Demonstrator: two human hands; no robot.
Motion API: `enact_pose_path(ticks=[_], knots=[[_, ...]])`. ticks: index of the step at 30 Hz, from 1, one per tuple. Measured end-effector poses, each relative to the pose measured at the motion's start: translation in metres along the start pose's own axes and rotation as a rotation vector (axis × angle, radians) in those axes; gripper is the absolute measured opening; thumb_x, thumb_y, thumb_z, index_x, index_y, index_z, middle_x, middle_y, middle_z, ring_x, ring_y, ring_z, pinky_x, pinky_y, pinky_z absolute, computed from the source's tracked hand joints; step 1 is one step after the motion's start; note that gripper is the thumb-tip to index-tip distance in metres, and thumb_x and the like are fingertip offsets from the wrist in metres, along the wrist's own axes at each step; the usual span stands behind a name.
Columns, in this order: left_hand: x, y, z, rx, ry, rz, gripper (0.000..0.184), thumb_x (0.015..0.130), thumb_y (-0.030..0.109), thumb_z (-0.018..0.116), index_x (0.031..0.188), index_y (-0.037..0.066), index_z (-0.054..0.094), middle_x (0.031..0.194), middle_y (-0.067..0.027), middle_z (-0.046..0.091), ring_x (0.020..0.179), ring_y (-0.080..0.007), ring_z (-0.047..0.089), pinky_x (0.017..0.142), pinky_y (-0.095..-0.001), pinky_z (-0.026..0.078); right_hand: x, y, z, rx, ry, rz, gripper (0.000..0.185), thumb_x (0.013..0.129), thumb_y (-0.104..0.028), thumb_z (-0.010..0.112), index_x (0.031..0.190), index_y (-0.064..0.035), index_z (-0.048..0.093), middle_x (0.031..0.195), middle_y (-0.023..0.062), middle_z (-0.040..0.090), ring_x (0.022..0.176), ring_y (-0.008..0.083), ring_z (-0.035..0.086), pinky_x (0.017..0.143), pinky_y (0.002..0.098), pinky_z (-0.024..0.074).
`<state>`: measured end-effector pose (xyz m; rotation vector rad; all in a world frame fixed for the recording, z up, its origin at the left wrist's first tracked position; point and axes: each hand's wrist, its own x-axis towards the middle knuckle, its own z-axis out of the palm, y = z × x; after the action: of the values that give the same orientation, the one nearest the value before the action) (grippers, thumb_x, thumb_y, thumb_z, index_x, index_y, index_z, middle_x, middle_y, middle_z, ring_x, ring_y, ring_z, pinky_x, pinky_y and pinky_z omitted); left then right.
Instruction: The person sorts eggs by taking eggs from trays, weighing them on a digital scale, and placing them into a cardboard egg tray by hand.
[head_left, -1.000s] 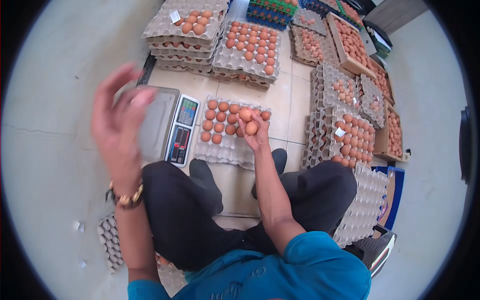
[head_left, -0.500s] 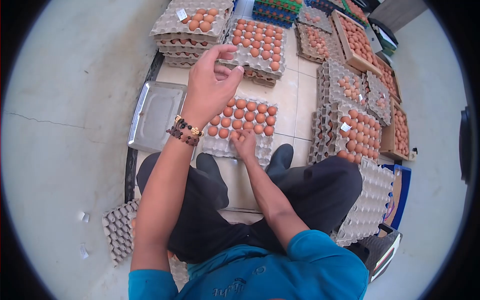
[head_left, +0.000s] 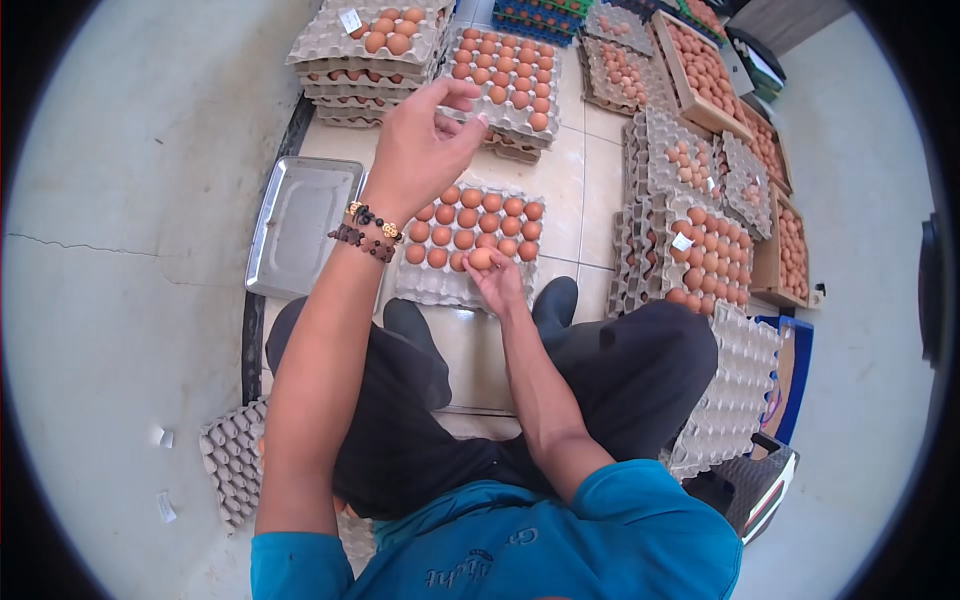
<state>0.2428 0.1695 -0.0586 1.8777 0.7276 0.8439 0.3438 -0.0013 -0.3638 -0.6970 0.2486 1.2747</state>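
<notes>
An egg tray (head_left: 440,290) of grey pulp lies on the floor between my boots and the stacks, its far rows filled with brown eggs. At its near side my right hand (head_left: 502,283) has its fingers around a light brown egg (head_left: 482,259), just above the tray. My left hand (head_left: 425,145) is raised beyond the tray's upper left, with fingers curved, a gap between thumb and fingers, and nothing between them. Bead bracelets circle the left wrist. The left forearm hides part of the scale beside the metal pan (head_left: 305,228).
Tall egg-tray stacks stand at the back left (head_left: 370,50) and back centre (head_left: 505,85). More stacks (head_left: 705,255) and wooden egg crates (head_left: 790,250) line the right. Empty trays lie at the lower left (head_left: 235,460) and beside my right knee (head_left: 730,390).
My left hand has swung from above the scale to the right, across the tray. My right hand has moved down to the tray's near rows, and one egg now shows in it instead of two.
</notes>
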Motion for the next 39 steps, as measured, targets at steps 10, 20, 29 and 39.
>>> enact_pose_path(ticks=[10, 20, 29, 39], knots=[[-0.032, -0.056, 0.001, 0.529, -0.643, -0.14, 0.054, 0.074, 0.023, 0.072, 0.125, 0.011, 0.064, 0.102, -0.0188, 0.071, 0.091, -0.037, 0.067, 0.081, -0.0408, 0.054, -0.033, -0.032, 0.14, -0.371, -0.302, -0.161, 0.03, 0.086, -0.008, 0.075, 0.107, -0.0041, 0.055, 0.103, 0.0075, 0.064, 0.086, 0.016, 0.066, 0.073, 0.0274, 0.0574], [-0.081, 0.008, -0.104, 0.116, -0.114, -0.247, 0.04, 0.084, 0.011, 0.072, 0.121, -0.002, 0.061, 0.113, -0.0134, 0.067, 0.095, -0.0194, 0.069, 0.08, -0.0351, 0.057, -0.013, -0.043, 0.172, -0.435, -0.297, -0.206, 0.028, 0.096, -0.027, 0.064, 0.103, 0.0005, 0.062, 0.097, 0.0086, 0.066, 0.087, 0.0172, 0.067, 0.068, 0.0295, 0.0593], [-0.391, -0.054, -0.194, 0.137, 0.476, -0.74, 0.05, 0.09, 0.005, 0.069, 0.134, -0.002, 0.047, 0.129, -0.0132, 0.055, 0.116, -0.0209, 0.056, 0.099, -0.0331, 0.046, 0.176, -0.173, 0.125, -1.641, 0.728, -0.888, 0.034, 0.077, -0.032, 0.069, 0.098, -0.0058, 0.068, 0.101, 0.0176, 0.071, 0.097, 0.0348, 0.068, 0.086, 0.0488, 0.0516], [-0.508, -0.002, -0.109, 0.146, 0.887, -1.053, 0.05, 0.09, 0.003, 0.067, 0.134, -0.002, 0.042, 0.132, -0.0162, 0.049, 0.12, -0.0234, 0.052, 0.102, -0.0346, 0.043, 0.202, -0.219, 0.156, -1.846, 0.745, -0.496, 0.046, 0.067, -0.039, 0.078, 0.091, 0.0002, 0.07, 0.097, 0.0168, 0.071, 0.085, 0.0297, 0.07, 0.074, 0.0399, 0.0569]])
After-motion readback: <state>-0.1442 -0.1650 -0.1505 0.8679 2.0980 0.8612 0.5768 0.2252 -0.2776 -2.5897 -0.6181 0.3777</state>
